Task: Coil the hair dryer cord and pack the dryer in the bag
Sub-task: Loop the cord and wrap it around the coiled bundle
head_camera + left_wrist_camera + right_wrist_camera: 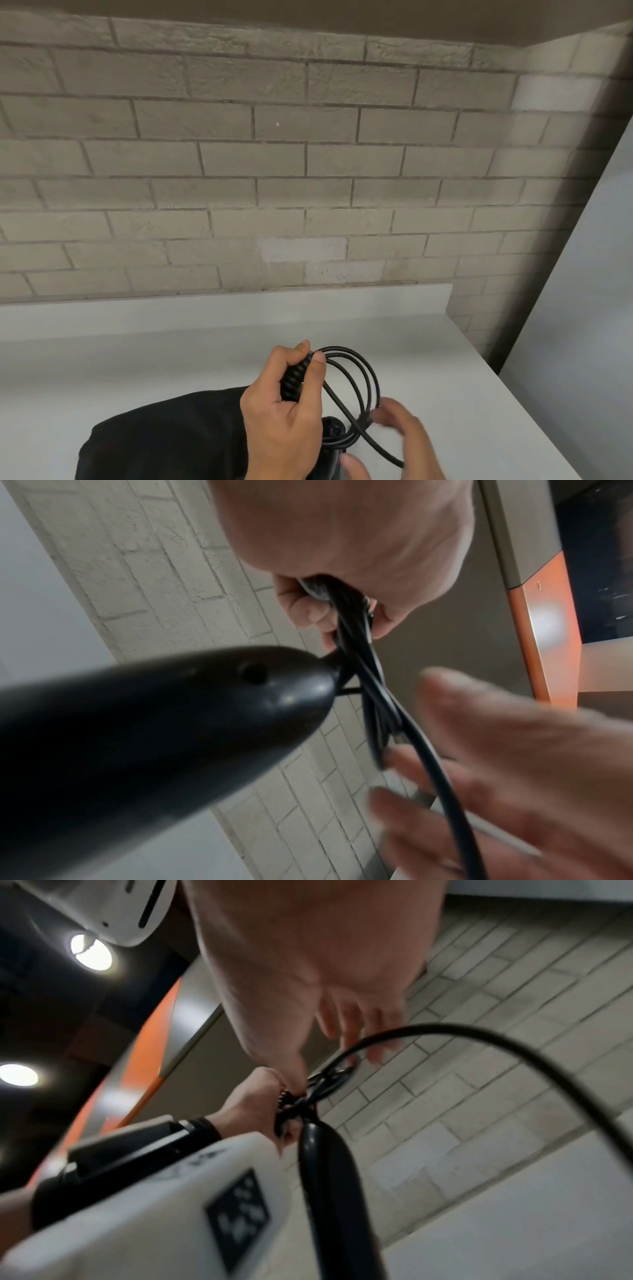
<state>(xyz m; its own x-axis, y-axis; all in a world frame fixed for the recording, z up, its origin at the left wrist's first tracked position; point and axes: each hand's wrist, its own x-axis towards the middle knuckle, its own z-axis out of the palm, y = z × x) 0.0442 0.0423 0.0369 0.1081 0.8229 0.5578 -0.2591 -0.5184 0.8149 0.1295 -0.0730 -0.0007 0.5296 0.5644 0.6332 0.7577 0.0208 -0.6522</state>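
White table (171, 359) is set against a brick wall (239, 154); black bag (164, 442) lies on it. Dryer (330, 445) is held above the table beside the bag. Coiled cord (356, 380) is gripped by left hand (284, 411), fingers curled round it. Right hand (400, 442) is blurred, fingers spread loose at the loops.

Two bare hands, camera rig on left wrist.
Left hand (284, 407) and right hand (399, 442) bare, no rings or gloves; right blurred. Back from the left fingers (291, 1096), a black wrist strap (205, 1127), then a black mount (130, 1150), then a white camera housing (137, 1218) with a dark square panel of pale marks (240, 1218), too blurred to read. No sleeves in view.
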